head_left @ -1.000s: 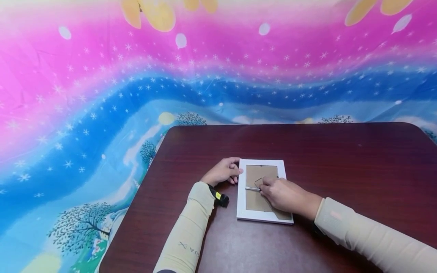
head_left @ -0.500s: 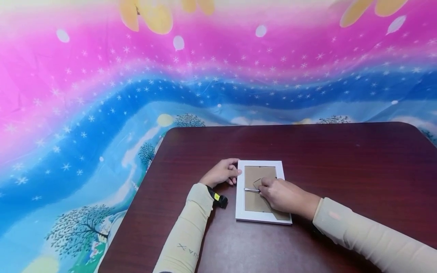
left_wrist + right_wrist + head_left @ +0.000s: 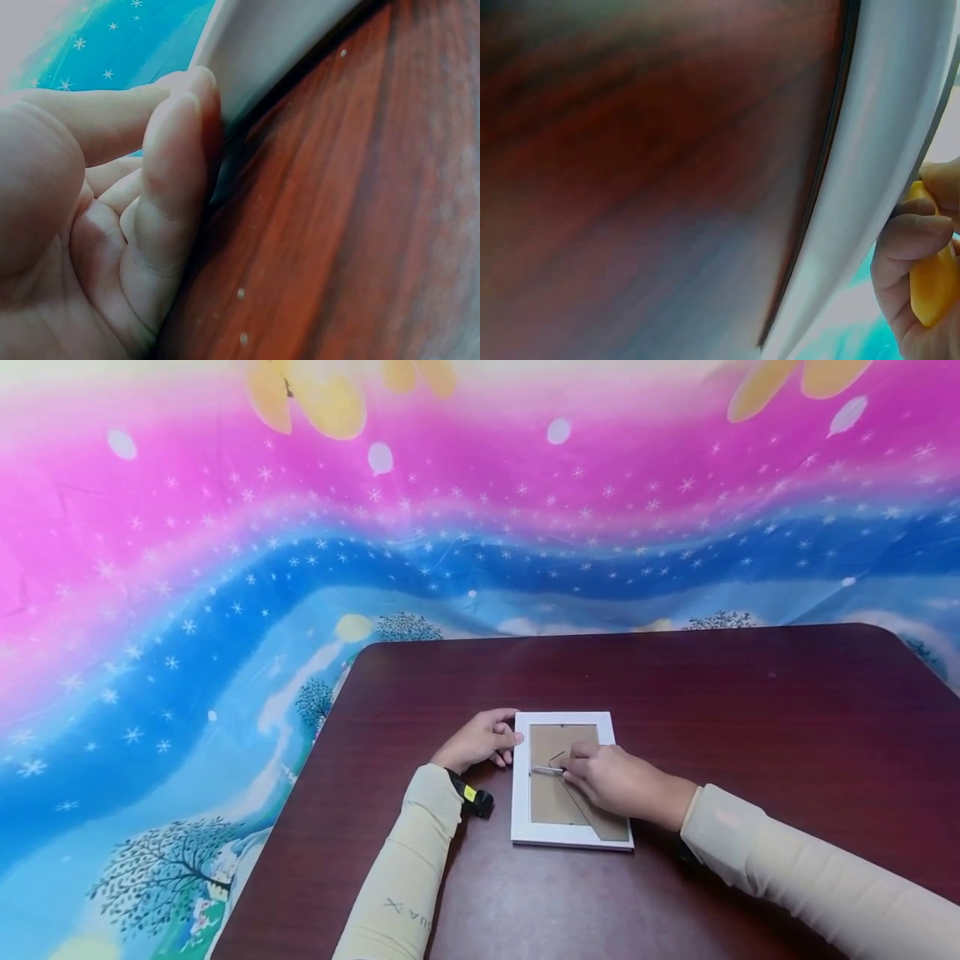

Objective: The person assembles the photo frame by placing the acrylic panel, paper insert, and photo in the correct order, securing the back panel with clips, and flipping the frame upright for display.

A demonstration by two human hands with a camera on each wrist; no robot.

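A white picture frame [image 3: 521, 793] lies face down, its brown backing board [image 3: 547, 797] showing. On the backing sits an easel stand flap [image 3: 603, 822], partly under my right hand. My left hand [image 3: 480, 739] pinches the frame's upper left edge between thumb and fingers; the left wrist view shows the thumb [image 3: 176, 142] against the frame's side. With curled fingers, my right hand [image 3: 615, 777] grips a screwdriver over the backing. Its yellow handle [image 3: 930, 289] shows in the right wrist view. The metal shaft [image 3: 547, 770] points left, its tip at the inner edge of the frame's left side.
The dark red-brown wooden table [image 3: 750, 710] carries the frame, with rounded far corners. Behind it hangs a pink and blue cloth [image 3: 450, 552] with snowflakes and trees. A black wrist strap device [image 3: 476, 797] sits on the left wrist, beside the frame.
The head view has shifted a little, so everything sits slightly further left. My right hand and the screwdriver tip have moved slightly up along the frame's inner left edge. The left hand keeps its grip.
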